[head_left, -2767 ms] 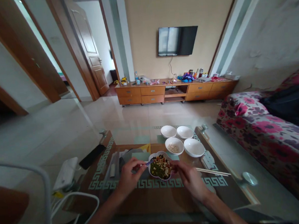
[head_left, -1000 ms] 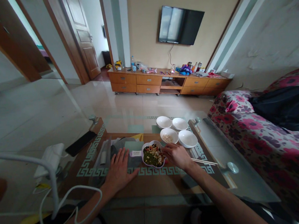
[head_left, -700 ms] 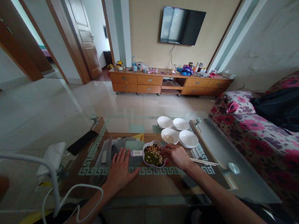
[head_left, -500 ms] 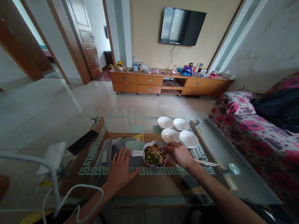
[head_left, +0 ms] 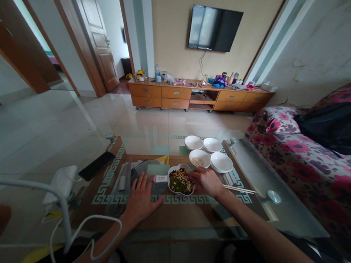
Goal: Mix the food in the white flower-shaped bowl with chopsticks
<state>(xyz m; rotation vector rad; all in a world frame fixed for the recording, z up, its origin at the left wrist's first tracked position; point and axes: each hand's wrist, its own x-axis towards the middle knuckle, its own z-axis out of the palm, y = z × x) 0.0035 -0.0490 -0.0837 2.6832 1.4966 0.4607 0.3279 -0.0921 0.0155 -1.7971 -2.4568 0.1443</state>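
Note:
A flower-shaped white bowl (head_left: 171,171) filled with mixed green, red and pale beans sits on the glass coffee table (head_left: 254,170). My right hand (head_left: 206,181) rests at the bowl's right rim, fingers curled toward the beans; what they pinch is too small to see. My left hand (head_left: 141,198) lies flat on the table left of the bowl, fingers spread, holding nothing. Just beyond the bean bowl stands a small white bowl (head_left: 199,158) with a few pale bits, and three more white bowls (head_left: 221,162) cluster around it.
Chopsticks (head_left: 241,189) lie right of my right hand. A black phone (head_left: 96,165), a white power adapter (head_left: 60,182) and a white cable (head_left: 80,236) sit at the left. A floral sofa (head_left: 311,157) runs along the right. A TV cabinet (head_left: 197,99) stands at the far wall.
My left hand let go of a small purple tool and now lies flat on the table. My right hand stayed at the bean bowl's right rim with small finger movements.

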